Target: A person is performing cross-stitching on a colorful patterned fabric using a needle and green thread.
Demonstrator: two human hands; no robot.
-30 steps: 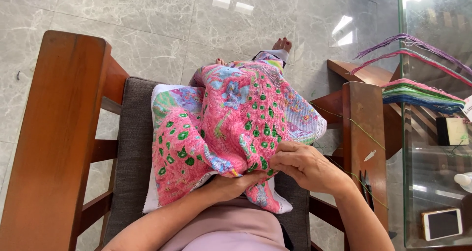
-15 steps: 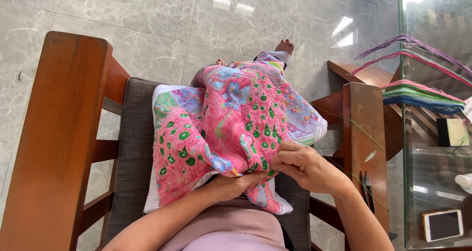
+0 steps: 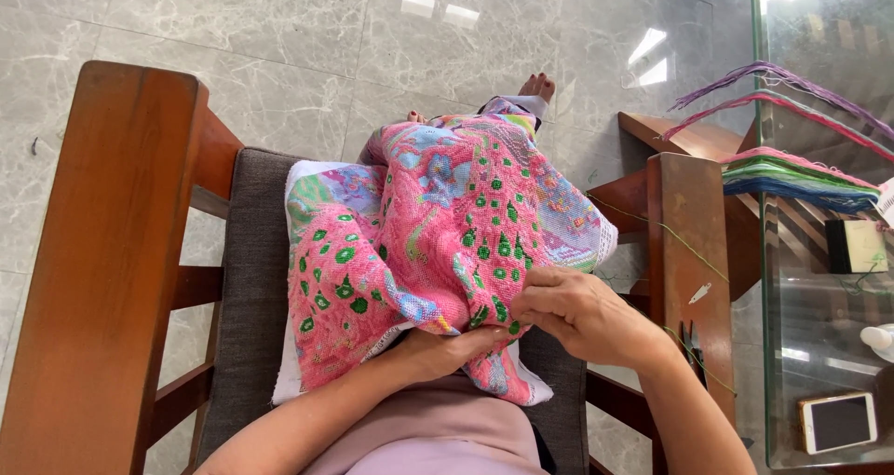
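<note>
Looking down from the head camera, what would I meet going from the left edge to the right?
Wooden left armrest → grey seat cushion → pink embroidered cloth → right hand → wooden right armrest → stack of coloured threads → white smartphone on the glass table.

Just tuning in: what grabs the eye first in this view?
The large pink embroidered cloth with green spots, heaped over the lap in the middle of the grey-cushioned wooden armchair. The right hand pinches its lower edge while the left hand sits beneath. Bundled coloured threads lie on the glass table to the right.
</note>
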